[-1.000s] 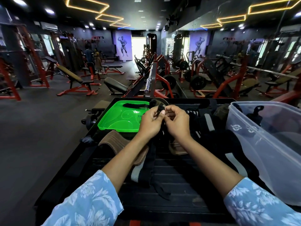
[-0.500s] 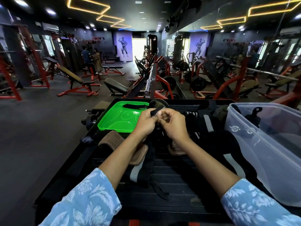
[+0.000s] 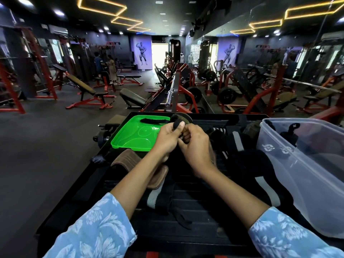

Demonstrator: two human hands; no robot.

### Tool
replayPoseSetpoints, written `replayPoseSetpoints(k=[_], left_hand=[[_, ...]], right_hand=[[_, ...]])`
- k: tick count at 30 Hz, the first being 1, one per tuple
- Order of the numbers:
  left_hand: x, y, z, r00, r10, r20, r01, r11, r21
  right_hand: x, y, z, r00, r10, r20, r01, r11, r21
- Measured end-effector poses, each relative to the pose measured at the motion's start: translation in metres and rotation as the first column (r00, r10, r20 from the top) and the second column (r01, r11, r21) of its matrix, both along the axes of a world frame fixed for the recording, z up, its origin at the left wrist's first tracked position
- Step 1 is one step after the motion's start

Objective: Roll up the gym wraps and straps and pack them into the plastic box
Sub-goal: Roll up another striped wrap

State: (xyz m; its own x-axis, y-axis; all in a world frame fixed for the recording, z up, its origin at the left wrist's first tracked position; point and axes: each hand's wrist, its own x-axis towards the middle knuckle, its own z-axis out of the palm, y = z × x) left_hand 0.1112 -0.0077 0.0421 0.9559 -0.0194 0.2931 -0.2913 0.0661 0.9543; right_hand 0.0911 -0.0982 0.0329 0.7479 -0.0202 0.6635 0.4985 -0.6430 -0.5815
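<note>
Gym floor: from the head view I see red machines behind a black slatted bench
Left hand: fingers curled, pinching a black strap; thumb up
Right hand: curled on the same strap; hands touching
Plastic box: clear, at right; dark straps inside
Green lid: beyond my hands

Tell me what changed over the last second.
Little changed. Both hands keep working the black strap together; the left hand has slid its grip so the strap end now pokes up past its thumb, while the right hand stays closed on it. The green lid and plastic box stayed put.
</note>
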Motion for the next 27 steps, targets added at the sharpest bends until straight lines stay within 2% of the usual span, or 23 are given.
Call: replayPoseSetpoints(k=[2,5,11,16,18,21,25,27], left_hand=[[-0.002,-0.001,0.000,0.999,-0.019,0.028,0.017,0.998,0.062],[0.002,0.001,-0.001,0.999,-0.006,0.051,0.000,0.995,0.100],[-0.003,0.005,0.004,0.997,-0.064,0.043,0.065,0.998,-0.014],[-0.003,0.008,0.006,0.989,-0.145,-0.011,0.143,0.985,-0.095],[-0.001,0.007,0.004,0.993,-0.115,-0.025,0.112,0.988,-0.108],[0.002,0.005,0.002,0.999,-0.043,-0.024,0.040,0.993,-0.115],[0.002,0.004,0.001,0.998,0.062,0.025,-0.059,0.991,-0.121],[0.001,0.003,0.000,0.995,0.093,0.040,-0.088,0.989,-0.121]], right_hand=[[0.002,-0.003,0.003,1.000,-0.007,-0.019,0.007,0.999,0.032],[0.003,-0.005,0.008,0.990,0.095,-0.101,-0.077,0.982,0.171],[0.005,-0.005,0.013,0.942,0.279,-0.188,-0.216,0.930,0.297],[0.002,-0.009,0.019,0.902,0.387,-0.191,-0.330,0.904,0.273],[0.002,-0.009,0.019,0.909,0.371,-0.193,-0.319,0.913,0.253],[0.001,-0.007,0.017,0.945,0.273,-0.182,-0.219,0.938,0.270],[-0.002,0.000,0.011,0.982,0.156,-0.103,-0.124,0.956,0.266],[-0.004,0.004,0.009,0.991,0.113,-0.065,-0.097,0.972,0.216]])
